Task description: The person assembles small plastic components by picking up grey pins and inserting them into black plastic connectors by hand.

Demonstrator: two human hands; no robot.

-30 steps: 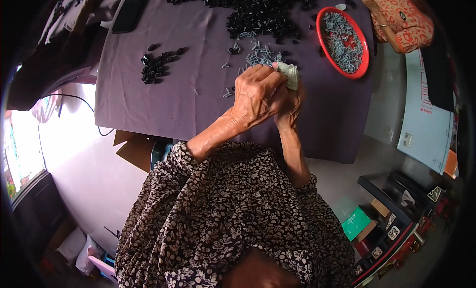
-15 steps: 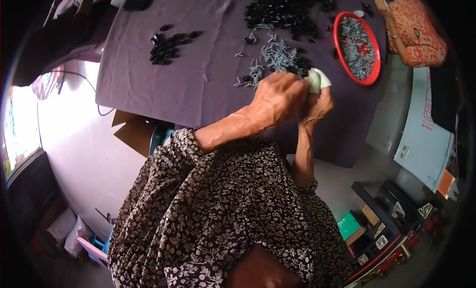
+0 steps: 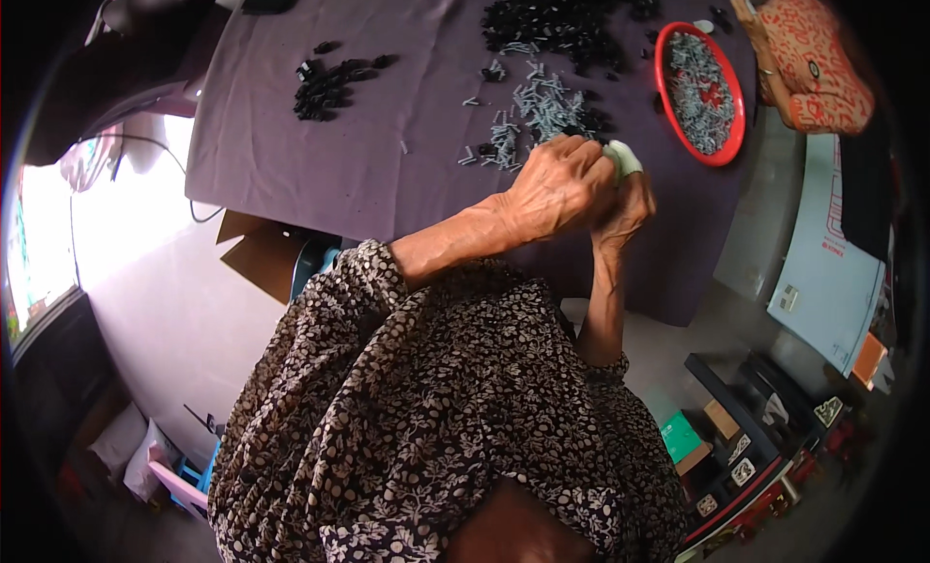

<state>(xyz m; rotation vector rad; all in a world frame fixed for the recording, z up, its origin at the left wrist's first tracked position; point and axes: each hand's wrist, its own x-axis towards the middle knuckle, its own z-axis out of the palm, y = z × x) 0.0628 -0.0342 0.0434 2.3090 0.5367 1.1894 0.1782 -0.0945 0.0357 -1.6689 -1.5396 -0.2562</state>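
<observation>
My left hand (image 3: pixel 564 187) is closed, its knuckles up, over the near side of the purple-covered table. Right against it is my right hand (image 3: pixel 628 214), its fingers curled in. A pale green-white cover (image 3: pixel 623 160) sits at the tip of a right-hand finger or thumb. Whatever the two hands pinch between them is hidden by the left fingers. Just beyond them lies a loose heap of small grey pins (image 3: pixel 547 103), with a few black pieces among them. A large pile of small black parts (image 3: pixel 547 25) spreads farther back.
A red basin (image 3: pixel 661 78) of grey pins stands at the table's right. A smaller cluster of black parts (image 3: pixel 325 93) lies on the left of the purple cloth (image 3: pixel 291 175). Another person in an orange patterned top (image 3: pixel 819 59) is at the far right. An open cardboard box (image 3: pixel 257 258) is below the left edge.
Both hands have shifted slightly to the right, staying together. The pale cover has turned a little and shows a smoother side. The piles look unchanged.
</observation>
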